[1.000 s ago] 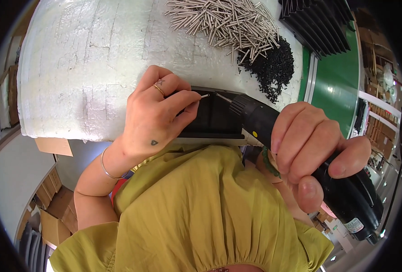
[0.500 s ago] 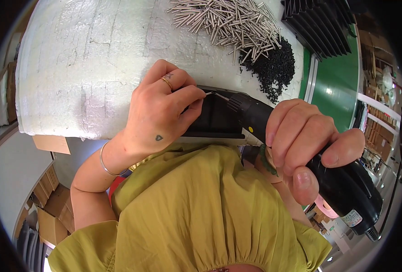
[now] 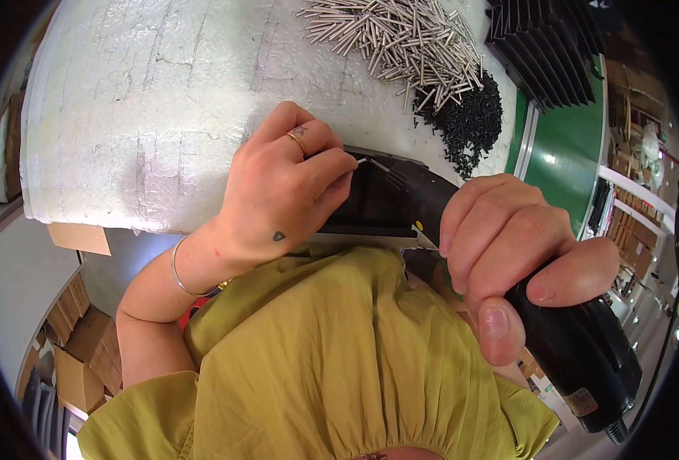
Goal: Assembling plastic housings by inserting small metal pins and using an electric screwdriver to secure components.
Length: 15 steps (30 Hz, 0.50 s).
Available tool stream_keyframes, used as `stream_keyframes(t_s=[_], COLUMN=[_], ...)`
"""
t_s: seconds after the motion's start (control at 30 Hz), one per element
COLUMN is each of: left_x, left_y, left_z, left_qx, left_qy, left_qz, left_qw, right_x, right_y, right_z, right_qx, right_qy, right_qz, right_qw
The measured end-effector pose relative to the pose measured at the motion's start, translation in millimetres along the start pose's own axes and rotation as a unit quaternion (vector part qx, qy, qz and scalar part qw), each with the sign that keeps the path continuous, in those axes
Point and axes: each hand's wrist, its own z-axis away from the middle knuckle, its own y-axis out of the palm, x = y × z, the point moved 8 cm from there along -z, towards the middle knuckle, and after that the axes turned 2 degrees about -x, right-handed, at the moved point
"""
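Note:
My left hand (image 3: pixel 290 176) is closed in a pinch over a black part with a raised rim (image 3: pixel 366 203). From its fingertips pokes the bright end of a small metal pin (image 3: pixel 361 160); the rest of the pin is hidden by the fingers. My right hand (image 3: pixel 519 253) wraps round a black electric screwdriver (image 3: pixel 428 192), tilted with its bit pointing left. The bit's tip is a short way from the pin's end, seemingly apart from it. Beyond the hands lie a pile of silver metal pins (image 3: pixel 405 46) and a heap of small black screws (image 3: pixel 468 123).
A white foam-like work surface (image 3: pixel 125 115) spreads away to the left. Black pleated parts (image 3: pixel 542 57) stand on a green surface (image 3: pixel 565 146) at the far right. Cardboard boxes (image 3: pixel 79 376) sit low at the left. A cord (image 3: pixel 665 353) hangs near the screwdriver's rear.
The screwdriver's bit has drawn back a little from my left fingertips, and its rear end has dipped. My left hand has shifted slightly right, still pinching.

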Motion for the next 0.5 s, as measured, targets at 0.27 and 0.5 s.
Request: stream_keyframes(t_s=[0.27,0.5], left_x=[1.0,5.3], left_y=[4.6,2.2], left_z=[0.0,3.1], left_qx=[-0.002,-0.007], left_qy=[0.006,0.0], left_qz=[-0.007,-0.012], left_qw=[1.0,1.0], right_x=[0.5,-7.1], right_y=[-5.8,-5.0], right_z=[9.7,3.6], right_qx=[-0.086,-0.076], right_qy=[-0.036,-0.023], right_qz=[0.003,-0.008], right_qw=[0.996,0.997])
